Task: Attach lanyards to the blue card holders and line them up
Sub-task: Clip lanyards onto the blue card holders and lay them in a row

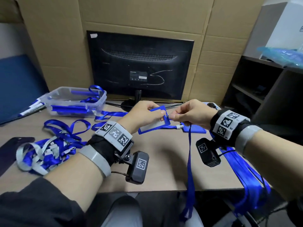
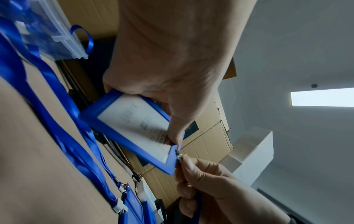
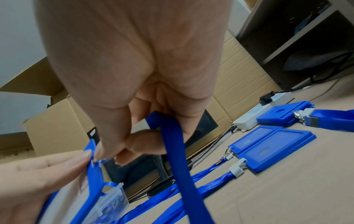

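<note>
My left hand (image 1: 148,114) grips a blue card holder (image 1: 153,126) with a white insert, held above the table; the holder (image 2: 132,130) shows face-on in the left wrist view. My right hand (image 1: 185,114) pinches the metal clip of a blue lanyard (image 1: 190,161) against the slot on the holder's top edge (image 2: 179,153). The ribbon (image 3: 182,159) runs out of my right fist and hangs past the table's front edge. Several holders with lanyards attached (image 3: 268,148) lie on the table at the right.
A clear plastic box (image 1: 75,102) with blue holders stands at the back left. Loose blue and grey lanyards (image 1: 49,148) are heaped at the left beside a dark phone (image 1: 11,149). A monitor's back (image 1: 139,66) and cardboard (image 1: 213,46) stand behind. More lanyards (image 1: 246,177) drape over the right front edge.
</note>
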Available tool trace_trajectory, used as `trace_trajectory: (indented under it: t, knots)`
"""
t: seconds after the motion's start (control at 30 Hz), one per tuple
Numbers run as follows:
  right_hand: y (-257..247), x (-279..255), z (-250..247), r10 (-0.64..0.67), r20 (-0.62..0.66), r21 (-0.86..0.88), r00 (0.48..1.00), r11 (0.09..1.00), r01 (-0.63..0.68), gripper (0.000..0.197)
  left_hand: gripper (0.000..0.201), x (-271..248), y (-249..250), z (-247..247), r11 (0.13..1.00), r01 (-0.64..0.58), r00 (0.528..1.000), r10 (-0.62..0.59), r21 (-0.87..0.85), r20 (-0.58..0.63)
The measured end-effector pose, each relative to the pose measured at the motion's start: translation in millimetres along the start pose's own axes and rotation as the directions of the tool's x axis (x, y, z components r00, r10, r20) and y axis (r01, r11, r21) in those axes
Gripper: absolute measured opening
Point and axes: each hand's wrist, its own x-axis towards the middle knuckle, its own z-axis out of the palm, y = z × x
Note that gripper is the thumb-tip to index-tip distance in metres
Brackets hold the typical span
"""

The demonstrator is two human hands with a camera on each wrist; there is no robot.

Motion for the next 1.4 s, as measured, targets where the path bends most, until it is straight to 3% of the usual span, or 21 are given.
trace_trajectory:
  t: [0.13, 0.27, 0.43, 0.5, 0.63, 0.67, 0.73, 0.77, 0.83, 0.97, 1.1, 1.2, 1.27, 1.33, 1.4]
  knots:
    - [-1.7, 5.5, 10.4, -0.013, 0.023, -0.065, 1.0, 0.998, 0.015, 0.014, 0.02, 1.7, -9.0, -6.1, 0.998, 0.036, 0.999, -0.036, 0.048, -0.002]
    - [-9.2, 11.3, 18.7, -0.023, -0.033, -0.209, 0.999, 0.978, 0.016, 0.016, 0.017, 1.4, -9.4, -4.1, 0.993, 0.047, 0.999, -0.044, 0.109, -0.026]
    - [-16.1, 13.0, 27.6, -0.045, -0.05, -0.26, 0.998, 0.965, 0.031, 0.014, 0.022, 4.5, -4.3, 2.0, 0.985, 0.071, 0.997, -0.071, 0.159, -0.008]
    - [-13.1, 14.0, 30.9, -0.055, -0.069, -0.206, 0.996, 0.978, 0.04, 0.014, 0.023, 5.6, -1.6, 2.2, 0.99, 0.098, 0.995, -0.096, 0.106, -0.021]
    - [-5.8, 15.4, 21.6, -0.003, -0.149, 0.122, 0.989, 0.992, 0.021, 0.013, 0.035, 6.5, -3.7, -2.7, 0.966, 0.256, 0.962, -0.258, -0.037, -0.091]
    - [-5.2, 15.7, 17.2, 0.024, -0.142, 0.22, 0.99, 0.976, 0.008, 0.018, 0.037, 6.1, -6.4, -3.4, 0.936, 0.328, 0.94, -0.337, -0.124, -0.055]
    - [-6.2, 15.8, 9.6, 0.052, -0.12, 0.381, 0.991, 0.925, -0.002, 0.023, 0.036, 0.7, -8.0, -4.1, 0.79, 0.484, 0.874, -0.458, -0.377, 0.163]
    - [-8.2, 15.7, 7.1, 0.046, -0.116, 0.418, 0.992, 0.908, 0.006, 0.021, 0.038, -2.4, -8.9, -4.3, 0.713, 0.541, 0.841, -0.463, -0.446, 0.281]
    - [-12.6, 16.6, 5.3, 0.0, -0.126, 0.402, 0.992, 0.914, 0.051, 0.012, 0.047, -7.0, -9.1, -1.9, 0.645, 0.594, 0.8, -0.414, -0.481, 0.433]
    - [-22.8, 17.7, 6.3, -0.091, -0.234, 0.381, 0.968, 0.907, 0.178, 0.018, 0.053, -12.5, -0.3, 14.6, 0.641, 0.611, 0.767, -0.335, -0.465, 0.547]
    - [-28.8, 13.3, 5.9, -0.083, -0.328, 0.579, 0.941, 0.77, 0.269, 0.009, 0.051, -12.9, 0.7, 25.9, 0.637, 0.604, 0.745, -0.238, -0.479, 0.623]
    - [-25.1, 13.1, 3.5, -0.042, -0.41, 0.624, 0.911, 0.715, 0.314, 0.009, 0.048, -13.0, -1.0, 24.1, 0.667, 0.596, 0.746, -0.255, -0.447, 0.615]
    - [-19.2, 15.0, 0.7, -0.039, -0.47, 0.555, 0.882, 0.764, 0.329, 0.007, 0.047, -12.3, -3.1, 19.6, 0.665, 0.605, 0.756, -0.309, -0.437, 0.577]
    - [-12.2, 14.7, -4.2, -0.081, -0.496, 0.38, 0.865, 0.875, 0.3, 0.009, 0.051, -9.6, -5.4, 14.5, 0.675, 0.585, 0.788, -0.343, -0.449, 0.511]
    - [-4.7, 13.0, -5.5, -0.089, -0.396, 0.185, 0.914, 0.967, 0.174, 0.007, 0.055, -5.5, -7.5, 8.9, 0.697, 0.538, 0.834, -0.357, -0.474, 0.421]
